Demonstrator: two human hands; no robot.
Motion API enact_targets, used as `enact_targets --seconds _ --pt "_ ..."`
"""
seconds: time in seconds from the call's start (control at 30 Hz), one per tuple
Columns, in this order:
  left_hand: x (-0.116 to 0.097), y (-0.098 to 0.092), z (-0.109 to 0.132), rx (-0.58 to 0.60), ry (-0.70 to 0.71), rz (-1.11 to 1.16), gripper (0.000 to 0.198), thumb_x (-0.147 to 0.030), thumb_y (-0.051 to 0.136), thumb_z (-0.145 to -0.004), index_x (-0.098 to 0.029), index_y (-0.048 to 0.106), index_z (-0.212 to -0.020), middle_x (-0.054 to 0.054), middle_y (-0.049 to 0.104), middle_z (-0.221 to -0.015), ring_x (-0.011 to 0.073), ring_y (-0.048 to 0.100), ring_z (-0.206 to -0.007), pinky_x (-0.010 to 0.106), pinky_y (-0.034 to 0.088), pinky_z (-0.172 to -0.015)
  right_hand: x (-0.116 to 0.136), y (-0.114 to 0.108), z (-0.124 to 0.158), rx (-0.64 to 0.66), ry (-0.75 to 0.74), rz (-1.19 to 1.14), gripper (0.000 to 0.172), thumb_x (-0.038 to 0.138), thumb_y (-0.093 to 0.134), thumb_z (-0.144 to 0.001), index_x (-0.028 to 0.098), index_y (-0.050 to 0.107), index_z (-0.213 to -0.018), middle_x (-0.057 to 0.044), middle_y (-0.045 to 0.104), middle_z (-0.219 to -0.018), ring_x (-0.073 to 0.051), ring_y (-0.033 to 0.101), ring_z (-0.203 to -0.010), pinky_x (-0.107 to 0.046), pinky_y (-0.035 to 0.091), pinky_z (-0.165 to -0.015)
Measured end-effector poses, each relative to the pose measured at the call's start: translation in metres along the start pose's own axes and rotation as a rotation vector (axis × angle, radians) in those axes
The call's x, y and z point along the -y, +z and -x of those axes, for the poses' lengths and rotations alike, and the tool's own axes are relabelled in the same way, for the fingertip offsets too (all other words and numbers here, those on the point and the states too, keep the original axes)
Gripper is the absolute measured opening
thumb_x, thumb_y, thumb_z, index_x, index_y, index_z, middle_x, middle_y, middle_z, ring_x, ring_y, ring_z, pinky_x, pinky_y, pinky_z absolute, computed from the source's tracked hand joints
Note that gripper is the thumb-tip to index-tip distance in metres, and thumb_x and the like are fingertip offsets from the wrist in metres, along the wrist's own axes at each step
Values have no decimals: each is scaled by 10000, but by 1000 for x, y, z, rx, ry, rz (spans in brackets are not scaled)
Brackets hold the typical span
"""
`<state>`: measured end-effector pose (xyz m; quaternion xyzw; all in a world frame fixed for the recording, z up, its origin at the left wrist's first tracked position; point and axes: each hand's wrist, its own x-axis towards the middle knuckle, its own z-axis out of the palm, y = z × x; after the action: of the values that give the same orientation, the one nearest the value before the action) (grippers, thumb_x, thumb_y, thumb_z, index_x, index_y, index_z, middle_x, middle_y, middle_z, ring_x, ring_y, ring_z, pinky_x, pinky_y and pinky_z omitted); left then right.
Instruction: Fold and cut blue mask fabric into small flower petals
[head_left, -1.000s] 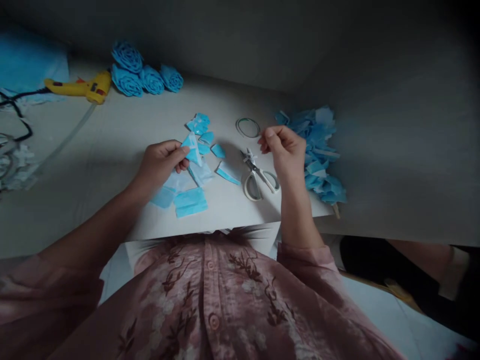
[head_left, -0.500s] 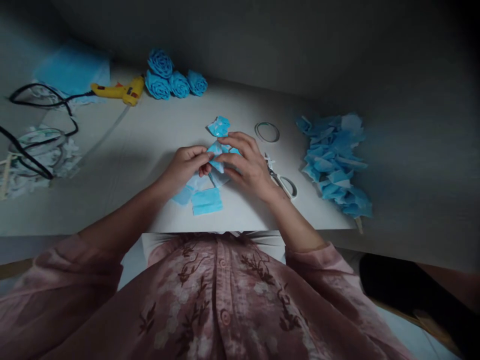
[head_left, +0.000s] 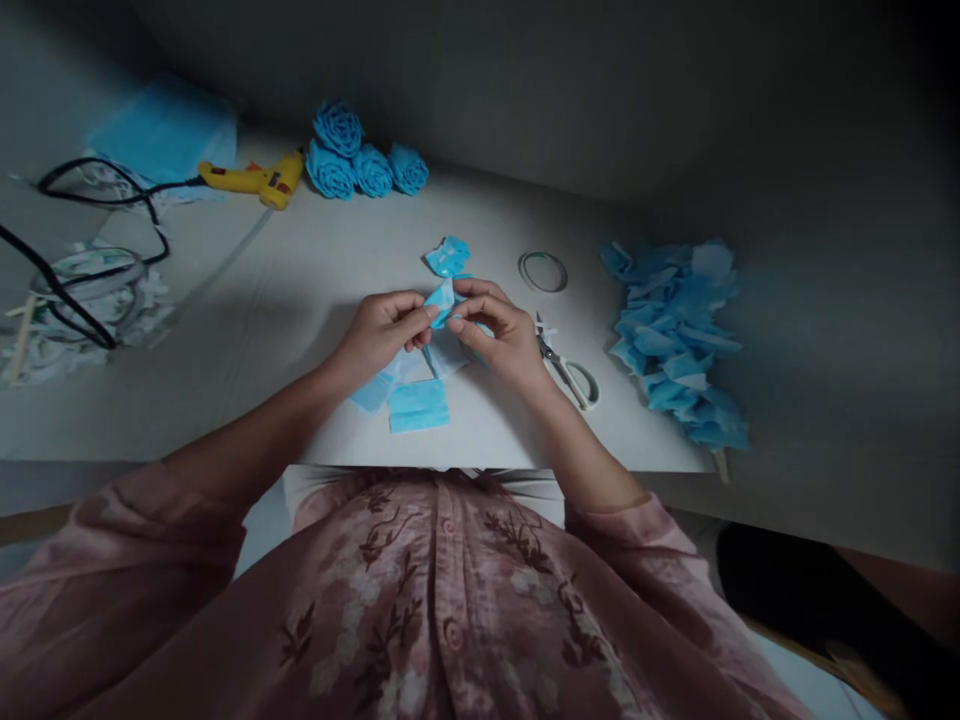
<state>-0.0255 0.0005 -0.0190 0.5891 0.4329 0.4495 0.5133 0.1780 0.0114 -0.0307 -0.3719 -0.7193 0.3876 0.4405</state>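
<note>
1. Your left hand (head_left: pixel 379 335) and right hand (head_left: pixel 504 342) are meeting over the middle of the tabletop (head_left: pixel 285 280).
2. Both hands are pinching a small blue piece (head_left: pixel 442 298), thumbs and forefingers closing narrowly on it from either side.
3. You are holding that piece just above the tabletop, between your two hands.
4. Flat blue cut pieces (head_left: pixel 418 404) are lying under your hands, and a small heap of blue bits (head_left: pixel 448 257) is sitting just beyond your fingers.
5. Scissors (head_left: pixel 559 362) are lying just beside your right hand, with a thin ring (head_left: pixel 521 270) near them.
6. A pile of blue scraps (head_left: pixel 675 340) is lying at the right, while blue roses (head_left: pixel 364 165) and a yellow glue gun (head_left: pixel 255 181) are resting along the far edge.
</note>
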Motion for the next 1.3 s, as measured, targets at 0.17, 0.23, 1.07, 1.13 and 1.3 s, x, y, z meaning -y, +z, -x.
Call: enact_targets --seconds 0.17,0.23,1.07,1.13,1.3 --pt "3 -1 -1 9 10 -1 322 -413 736 -840 -181 626 -646 -12 621 -586 86 516 -520 223 445 -537 -5 8 -3 -24 136 -222 461 651 855 -807 221 710 -891 -60 740 -1062 -195 707 -1047 -363 583 -958" --pt "3 -1 -1 9 5 -7 327 -420 740 -838 -181 626 -646 -11 619 -585 87 511 -520 225 447 -538 -8 10 -3 -17 188 -295 506 641 897 -761 229 693 -974 -19 720 -951 -163 690 -927 -332 581 -901" --pt "2 -5 -1 131 -32 -53 252 -379 739 -819 -180 634 -706 -8 637 -624 96 544 -541 235 471 -566 -1 9 2 64 359 -486 529 643 924 -718 214 764 -982 32 661 -779 -121 600 -745 -297 547 -794" --pt "2 -5 -1 133 -34 -49 244 -368 735 -815 -181 631 -698 -12 634 -619 91 540 -535 231 474 -566 0 8 2 50 352 -464 523 661 903 -737 212 773 -971 29 661 -780 -121 597 -747 -301 547 -799" --pt "4 -2 -1 166 -36 -73 259 -380 742 -790 -188 611 -676 -20 606 -587 95 547 -523 220 463 -541 3 9 0 18 289 -439 514 604 967 -671 215 770 -941 43 616 -762 -112 572 -739 -281 524 -762"
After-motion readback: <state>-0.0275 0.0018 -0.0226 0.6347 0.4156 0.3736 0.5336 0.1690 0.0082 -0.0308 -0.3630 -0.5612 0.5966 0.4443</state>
